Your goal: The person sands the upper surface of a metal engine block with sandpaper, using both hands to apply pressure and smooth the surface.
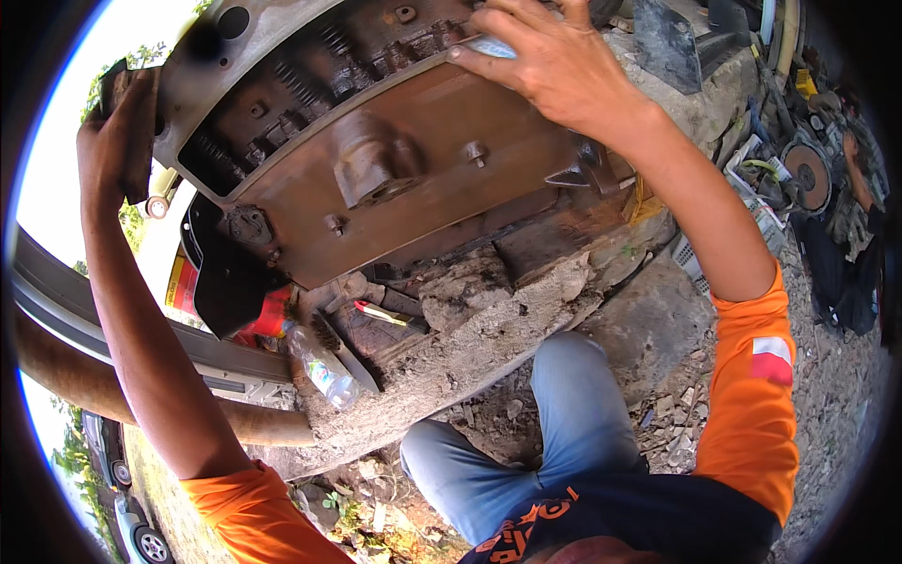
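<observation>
A large rusty engine block (pixel 437 141) lies on its side on a concrete ledge, its open bay showing springs and valve gear. My left hand (pixel 117 132) grips a dark metal piece (pixel 139 136) at the block's left end. My right hand (pixel 540 66) holds a pale, flat metal object (pixel 489 47), mostly covered by the fingers, at the upper edge of the flat rusty face. A black bent plate (pixel 225 291) sits below the block's left end.
A brush (pixel 385 315), a plastic bottle (pixel 329 376) and a red container (pixel 272 310) rest on the ledge (pixel 470 376). Pipes and rails (pixel 75 376) run at left. At right, a co-worker's arm (pixel 855 164) is near scattered parts, a basket and a disc (pixel 806 174).
</observation>
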Demonstrator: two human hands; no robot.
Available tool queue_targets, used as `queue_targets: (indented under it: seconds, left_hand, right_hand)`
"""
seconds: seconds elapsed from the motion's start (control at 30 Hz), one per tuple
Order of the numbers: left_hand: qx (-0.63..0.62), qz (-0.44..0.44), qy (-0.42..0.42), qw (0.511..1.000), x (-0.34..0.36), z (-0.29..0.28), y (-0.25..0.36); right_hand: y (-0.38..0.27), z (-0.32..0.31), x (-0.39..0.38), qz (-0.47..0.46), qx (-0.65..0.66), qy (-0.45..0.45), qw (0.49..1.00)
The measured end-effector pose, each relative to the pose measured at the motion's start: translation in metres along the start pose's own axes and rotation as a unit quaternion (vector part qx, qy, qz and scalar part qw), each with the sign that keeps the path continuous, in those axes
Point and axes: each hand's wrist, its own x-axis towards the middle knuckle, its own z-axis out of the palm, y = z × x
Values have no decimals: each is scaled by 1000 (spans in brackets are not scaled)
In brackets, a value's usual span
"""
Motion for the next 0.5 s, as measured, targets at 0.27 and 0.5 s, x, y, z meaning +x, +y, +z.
queue_targets:
  seconds: [0.27,0.5]
  left_hand:
    - [8,-3,16,1000,0,3,-1]
    - [26,8,5,1000,1,2,0]
  right_hand:
    - [-3,3,16,-25,-46,-15,999]
    - [19,-1,1,-58,-44,-15,997]
